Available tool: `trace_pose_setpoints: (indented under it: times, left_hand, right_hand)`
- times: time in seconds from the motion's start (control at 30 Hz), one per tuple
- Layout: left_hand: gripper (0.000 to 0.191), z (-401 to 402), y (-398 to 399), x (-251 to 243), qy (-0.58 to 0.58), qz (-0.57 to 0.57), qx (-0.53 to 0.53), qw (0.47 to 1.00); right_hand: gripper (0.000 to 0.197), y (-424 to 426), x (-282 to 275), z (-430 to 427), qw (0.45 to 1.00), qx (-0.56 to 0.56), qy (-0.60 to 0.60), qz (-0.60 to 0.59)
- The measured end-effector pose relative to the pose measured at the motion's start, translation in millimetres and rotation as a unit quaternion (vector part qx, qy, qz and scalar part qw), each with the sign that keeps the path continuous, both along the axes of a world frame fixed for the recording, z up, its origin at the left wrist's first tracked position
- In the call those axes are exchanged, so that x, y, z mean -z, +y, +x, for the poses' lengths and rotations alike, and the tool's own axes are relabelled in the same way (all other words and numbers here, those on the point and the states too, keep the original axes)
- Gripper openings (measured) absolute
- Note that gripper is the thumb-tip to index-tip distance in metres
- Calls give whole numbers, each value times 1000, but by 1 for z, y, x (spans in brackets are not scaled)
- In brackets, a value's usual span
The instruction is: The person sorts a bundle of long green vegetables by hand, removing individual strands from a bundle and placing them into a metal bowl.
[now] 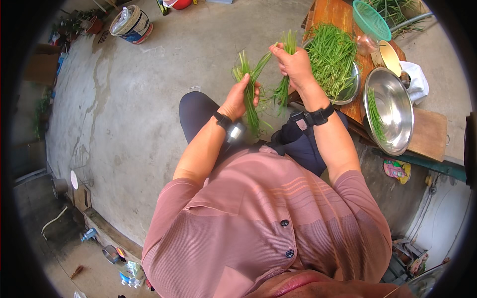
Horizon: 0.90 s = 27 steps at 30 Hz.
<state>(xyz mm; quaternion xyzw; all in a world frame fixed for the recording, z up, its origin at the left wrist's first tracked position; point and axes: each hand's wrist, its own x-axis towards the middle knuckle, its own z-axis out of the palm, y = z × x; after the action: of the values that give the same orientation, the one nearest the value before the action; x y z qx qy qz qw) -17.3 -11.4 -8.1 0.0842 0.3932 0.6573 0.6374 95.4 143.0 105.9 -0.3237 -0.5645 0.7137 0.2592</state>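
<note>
My left hand (pixel 240 95) grips a loose bunch of long green leaf stalks (pixel 252 115), likely Chinese chives, above my lap. Pale stem ends stick up past the thumb, and the green tips hang below. In my right hand (pixel 296 65) is a second, tighter bunch (pixel 283 89), also with its pale ends up. The right thumb and forefinger pinch a few stems that slant across from the left bunch. To the right of that hand, a large heap of the same greens (pixel 331 59) fills a metal basin (pixel 348 97) on a wooden table (pixel 328 11).
Nearer on the right, a steel bowl (pixel 397 111) holds a small bundle of greens (pixel 375 115). Around it are a wooden board (pixel 428 132), a white plastic bag (pixel 413 82), a cream bowl (pixel 389 57) and a green colander (pixel 372 22). A bucket (pixel 132 24) stands on the concrete floor (pixel 130 123).
</note>
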Motion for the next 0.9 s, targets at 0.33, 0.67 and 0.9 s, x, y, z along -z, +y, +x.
trace_pose_setpoints:
  times: [0.33, 0.67, 0.9]
  left_hand:
    - [24, -9, 4, 10, 40, -96, -164, 981]
    - [10, -19, 2, 13, 59, -182, -342, 920]
    - [11, -21, 1, 17, 77, -178, -340, 920]
  right_hand:
    - [17, 8, -47, 25, 994, 62, 83, 28]
    - [17, 34, -53, 54, 982, 138, 125, 24]
    - [17, 39, -49, 58, 980, 162, 118, 24]
